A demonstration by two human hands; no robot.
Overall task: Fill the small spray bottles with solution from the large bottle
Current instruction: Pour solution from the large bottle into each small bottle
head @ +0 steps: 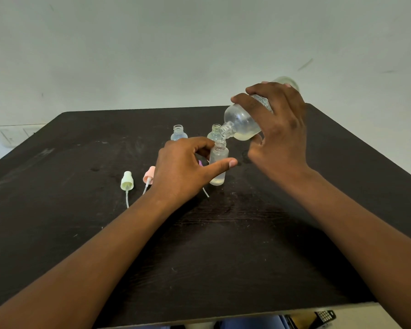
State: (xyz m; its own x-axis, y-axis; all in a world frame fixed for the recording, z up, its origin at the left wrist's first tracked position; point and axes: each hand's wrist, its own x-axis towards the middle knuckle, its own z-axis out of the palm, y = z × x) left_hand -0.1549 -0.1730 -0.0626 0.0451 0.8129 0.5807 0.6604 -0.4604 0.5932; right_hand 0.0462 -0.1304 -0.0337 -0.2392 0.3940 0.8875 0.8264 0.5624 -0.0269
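At the left of centre, on the dark desk (57, 210), a pale yellow spray cap (127, 180) and a pink spray cap (149, 175) are laid down, their dip tubes trailing toward the lower edge of the frame. Just to their right, the left hand (183, 169) is closed around a small spray bottle (218, 166) — held upright on the desk near the middle of the frame, with only a shallow layer of liquid seen at its base. Behind it, two further small bottles, one clear (179, 133) and one yellowish (214, 134), are stood uncapped. Right of centre, the large bottle (241, 123) is gripped by the right hand (278, 129) and tipped so that its long axis slants down to the left, its neck directly above the small bottle's mouth, where a thin stream can be made out. That alignment of mouth over mouth is judged to govern the pour; most of the filling appears to be left.
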